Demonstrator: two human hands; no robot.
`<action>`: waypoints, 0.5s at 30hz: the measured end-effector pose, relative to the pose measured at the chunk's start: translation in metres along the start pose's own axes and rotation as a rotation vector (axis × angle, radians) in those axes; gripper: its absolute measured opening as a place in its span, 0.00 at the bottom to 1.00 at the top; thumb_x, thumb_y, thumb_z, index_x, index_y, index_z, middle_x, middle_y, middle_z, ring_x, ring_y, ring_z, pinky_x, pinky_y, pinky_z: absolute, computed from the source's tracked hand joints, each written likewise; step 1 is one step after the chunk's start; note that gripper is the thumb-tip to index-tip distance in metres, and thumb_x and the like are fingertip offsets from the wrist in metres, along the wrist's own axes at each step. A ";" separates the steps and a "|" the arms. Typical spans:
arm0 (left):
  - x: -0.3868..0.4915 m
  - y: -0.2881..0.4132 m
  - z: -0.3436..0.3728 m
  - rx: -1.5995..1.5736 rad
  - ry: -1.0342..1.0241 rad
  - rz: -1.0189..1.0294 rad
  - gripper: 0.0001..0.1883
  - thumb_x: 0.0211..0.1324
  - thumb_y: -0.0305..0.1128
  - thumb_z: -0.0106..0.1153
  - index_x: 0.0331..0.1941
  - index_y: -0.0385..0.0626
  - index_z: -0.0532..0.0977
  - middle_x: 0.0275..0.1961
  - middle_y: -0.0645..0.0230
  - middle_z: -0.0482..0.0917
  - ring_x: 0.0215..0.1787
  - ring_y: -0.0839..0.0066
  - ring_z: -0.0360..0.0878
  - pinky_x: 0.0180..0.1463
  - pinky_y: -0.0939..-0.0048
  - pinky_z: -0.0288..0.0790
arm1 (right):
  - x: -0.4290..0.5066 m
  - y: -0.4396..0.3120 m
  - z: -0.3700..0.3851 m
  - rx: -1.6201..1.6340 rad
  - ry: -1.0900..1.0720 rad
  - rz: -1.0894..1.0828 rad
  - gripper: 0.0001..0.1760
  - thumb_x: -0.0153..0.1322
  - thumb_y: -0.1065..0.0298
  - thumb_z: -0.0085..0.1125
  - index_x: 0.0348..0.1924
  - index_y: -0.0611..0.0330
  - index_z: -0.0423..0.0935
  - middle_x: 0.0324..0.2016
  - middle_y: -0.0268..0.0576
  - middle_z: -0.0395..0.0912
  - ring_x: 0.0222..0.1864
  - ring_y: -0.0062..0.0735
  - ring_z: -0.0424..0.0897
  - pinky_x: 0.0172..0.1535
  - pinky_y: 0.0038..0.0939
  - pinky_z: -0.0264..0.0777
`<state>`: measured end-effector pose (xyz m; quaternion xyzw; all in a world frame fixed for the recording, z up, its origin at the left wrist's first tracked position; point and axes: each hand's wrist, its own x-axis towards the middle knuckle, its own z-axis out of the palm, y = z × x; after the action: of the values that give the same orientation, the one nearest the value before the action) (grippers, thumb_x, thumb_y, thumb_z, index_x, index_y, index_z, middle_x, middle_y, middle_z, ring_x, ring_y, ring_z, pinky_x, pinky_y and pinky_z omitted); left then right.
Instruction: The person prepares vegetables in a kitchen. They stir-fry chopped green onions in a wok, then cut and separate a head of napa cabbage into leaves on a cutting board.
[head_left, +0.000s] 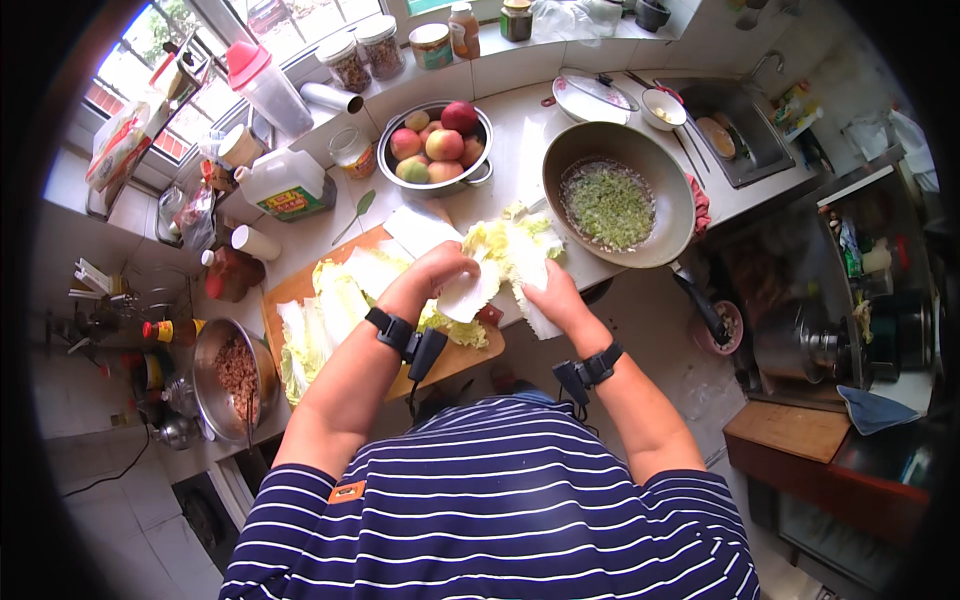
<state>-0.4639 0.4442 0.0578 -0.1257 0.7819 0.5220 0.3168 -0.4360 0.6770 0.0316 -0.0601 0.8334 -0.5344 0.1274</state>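
My left hand grips a napa cabbage leaf above the right end of a wooden cutting board. My right hand holds more napa cabbage leaves just beyond the board's right end. More cabbage leaves lie on the board, left of my hands. Behind my left hand is a cleaver's pale blade, and a brown handle with rivets shows below the leaves. To the right, a wok holds chopped greens in liquid.
A pot of fruit stands behind the board, beside a glass jar and a plastic jug. At left is a steel bowl of minced meat. The wok's black handle juts past the counter edge. The sink is at back right.
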 end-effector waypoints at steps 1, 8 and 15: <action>0.001 0.002 -0.001 0.039 0.018 0.006 0.18 0.44 0.30 0.63 0.40 0.31 0.77 0.33 0.59 0.82 0.30 0.70 0.81 0.32 0.69 0.75 | -0.003 -0.001 0.001 -0.069 0.039 -0.001 0.27 0.66 0.66 0.62 0.56 0.69 0.68 0.41 0.60 0.82 0.47 0.53 0.82 0.50 0.39 0.74; -0.021 -0.001 0.013 -0.383 -0.062 0.172 0.21 0.53 0.22 0.55 0.53 0.35 0.75 0.46 0.62 0.82 0.46 0.73 0.81 0.53 0.69 0.74 | -0.016 -0.015 0.009 -0.337 0.133 -0.252 0.30 0.68 0.68 0.57 0.62 0.69 0.62 0.48 0.64 0.72 0.47 0.65 0.76 0.51 0.48 0.73; -0.043 0.000 0.051 -0.705 -0.220 0.450 0.36 0.57 0.39 0.68 0.66 0.43 0.62 0.61 0.66 0.74 0.62 0.75 0.70 0.66 0.69 0.63 | -0.027 -0.045 0.030 -0.264 -0.073 -0.385 0.33 0.65 0.72 0.58 0.63 0.71 0.61 0.52 0.61 0.65 0.54 0.64 0.72 0.58 0.44 0.71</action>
<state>-0.4123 0.4845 0.0718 0.0040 0.5254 0.8235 0.2142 -0.4029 0.6380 0.0643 -0.2531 0.8642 -0.4326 0.0443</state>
